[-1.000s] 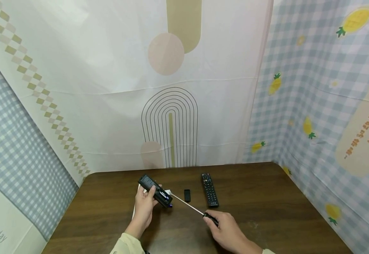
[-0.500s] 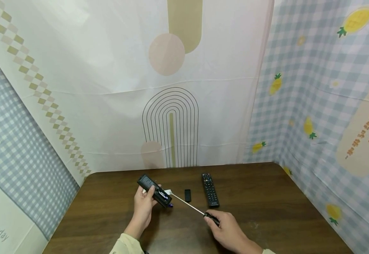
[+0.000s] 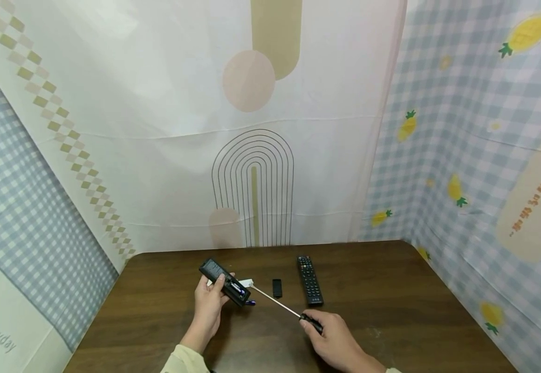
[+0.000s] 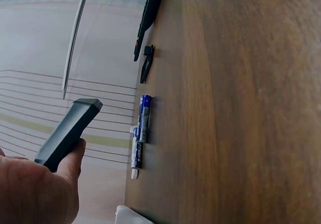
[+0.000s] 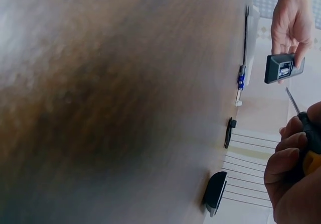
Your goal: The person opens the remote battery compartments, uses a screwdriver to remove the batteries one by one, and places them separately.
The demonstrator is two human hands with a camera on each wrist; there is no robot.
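My left hand (image 3: 207, 306) holds a black remote control (image 3: 213, 269) by its sides, back facing up. Its battery compartment lies uncovered, with a battery (image 3: 238, 288) inside. My right hand (image 3: 334, 339) grips a screwdriver (image 3: 277, 300) by its handle, black with a yellow part (image 5: 312, 162) in the right wrist view. The shaft slants up-left, and its bare tip (image 4: 64, 95) stands a small gap from the remote's end in both wrist views. Blue batteries (image 4: 144, 118) lie on the table below, mostly hidden by the remote in the head view.
Right of the held remote lies a small black battery cover (image 3: 277, 288). Farther right, a second remote (image 3: 309, 280) lies buttons up. A white object (image 3: 246, 283) shows behind the held remote. The brown table (image 3: 391, 290) meets a patterned cloth (image 3: 326, 181) at the back.
The held remote has shifted slightly left, widening its gap to the screwdriver tip a little. The right hand keeps the same grip, and the head view has drifted slightly.
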